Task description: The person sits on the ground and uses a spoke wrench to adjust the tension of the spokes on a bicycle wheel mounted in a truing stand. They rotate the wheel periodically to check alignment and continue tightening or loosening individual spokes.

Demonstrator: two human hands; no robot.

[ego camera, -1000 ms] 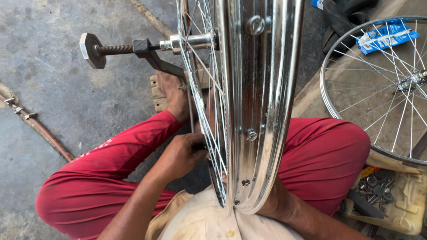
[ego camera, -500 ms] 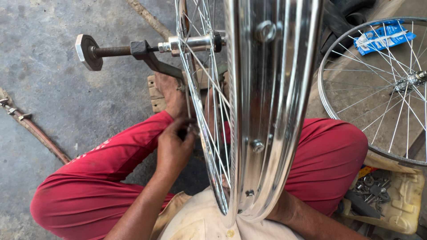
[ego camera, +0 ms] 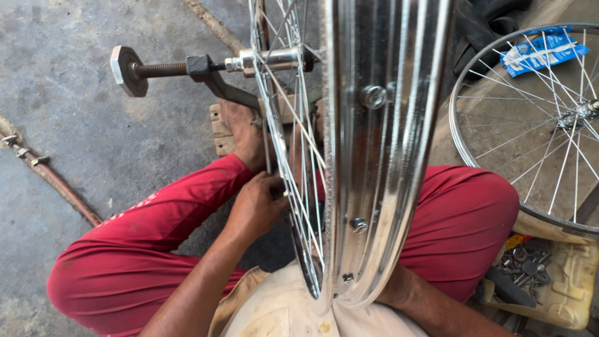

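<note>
Head view: a chromed bicycle wheel rim stands upright on edge in front of the seated person, filling the middle of the picture; every place below is told from it. Left of the rim, the left hand is curled against the thin spokes, its fingers closed at a spoke low on that side; whether it pinches a tool there cannot be told. Only the right forearm shows, lower right of the rim, and the right hand itself is hidden behind the rim, so its grip cannot be told. Upper left of the rim, the wheel's hub axle rests in a dark metal truing stand arm, with a threaded rod ending in a hexagonal knob. Below the stand, a bare foot rests on a wooden block. Red trousers spread both sides of the rim. Right of the rim lies a second spoked wheel, and lower right a yellowish tray of small metal parts.
</note>
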